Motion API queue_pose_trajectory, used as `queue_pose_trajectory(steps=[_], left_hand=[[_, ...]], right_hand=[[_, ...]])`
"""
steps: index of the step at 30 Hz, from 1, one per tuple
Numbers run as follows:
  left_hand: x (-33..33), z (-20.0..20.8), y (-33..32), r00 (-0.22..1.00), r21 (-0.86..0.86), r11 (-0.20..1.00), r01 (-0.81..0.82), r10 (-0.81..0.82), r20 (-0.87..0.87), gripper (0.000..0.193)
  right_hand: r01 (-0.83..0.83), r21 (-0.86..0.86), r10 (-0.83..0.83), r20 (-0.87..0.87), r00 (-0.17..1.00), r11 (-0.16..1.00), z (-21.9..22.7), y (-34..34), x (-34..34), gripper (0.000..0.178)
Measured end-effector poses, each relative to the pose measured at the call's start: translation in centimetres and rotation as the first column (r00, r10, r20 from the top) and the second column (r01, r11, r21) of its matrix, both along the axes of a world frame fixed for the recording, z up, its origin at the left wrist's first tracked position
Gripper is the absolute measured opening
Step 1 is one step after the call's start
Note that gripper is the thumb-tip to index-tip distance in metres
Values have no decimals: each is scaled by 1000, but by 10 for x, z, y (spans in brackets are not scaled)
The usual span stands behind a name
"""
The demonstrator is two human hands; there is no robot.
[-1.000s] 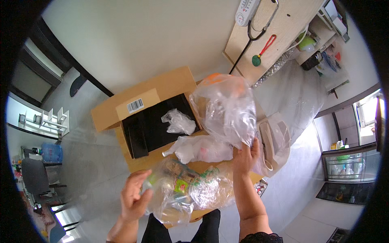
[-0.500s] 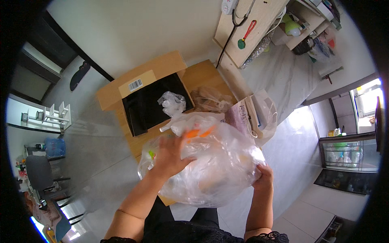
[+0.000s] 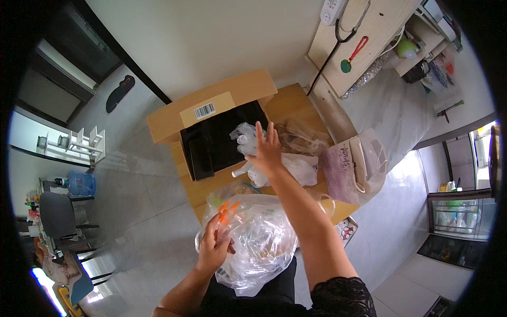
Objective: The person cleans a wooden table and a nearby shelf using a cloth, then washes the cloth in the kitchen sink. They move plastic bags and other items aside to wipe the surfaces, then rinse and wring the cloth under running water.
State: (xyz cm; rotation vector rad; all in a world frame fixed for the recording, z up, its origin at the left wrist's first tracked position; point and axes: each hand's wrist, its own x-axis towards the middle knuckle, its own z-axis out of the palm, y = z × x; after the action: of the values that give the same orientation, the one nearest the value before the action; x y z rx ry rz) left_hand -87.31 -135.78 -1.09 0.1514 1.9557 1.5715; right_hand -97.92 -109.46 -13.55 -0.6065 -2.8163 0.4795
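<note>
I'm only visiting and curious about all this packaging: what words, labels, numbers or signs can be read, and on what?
Nothing is clear enough to quote.
Cardboard box: barcode label; any characters too small.
Pale purple bag: dark script, too blurred.
Clear plastic bag: orange marks, too crumpled.
White device: markings too small.

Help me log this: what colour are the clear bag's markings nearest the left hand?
Orange markings, showing best in the head view.

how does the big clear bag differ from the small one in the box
The big bag is wide and puffed; the small bag is crumpled. The big bag has orange marks; the small bag shows none. The big bag is at the left hand; the small bag lies in the box, near the right hand. Both are see-through plastic.
</note>
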Motion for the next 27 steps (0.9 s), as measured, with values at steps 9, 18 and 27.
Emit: queue_pose_trajectory(steps=[9, 18, 27], left_hand=[[-6, -7, -14, 985, 74, 996, -44, 31, 170, 57], [1, 5, -7, 967, 153, 985, -84, 44, 251, 57], [5, 9, -10, 973, 62, 990, -128, 113, 200, 54]], right_hand=[[-195, -257, 129, -250, 960, 946, -25, 22, -8, 50], [-83, -329, 187, 300, 936, 941, -61, 77, 117, 106], [223, -526, -252, 17, 967, 820, 98, 71, 154, 32]])
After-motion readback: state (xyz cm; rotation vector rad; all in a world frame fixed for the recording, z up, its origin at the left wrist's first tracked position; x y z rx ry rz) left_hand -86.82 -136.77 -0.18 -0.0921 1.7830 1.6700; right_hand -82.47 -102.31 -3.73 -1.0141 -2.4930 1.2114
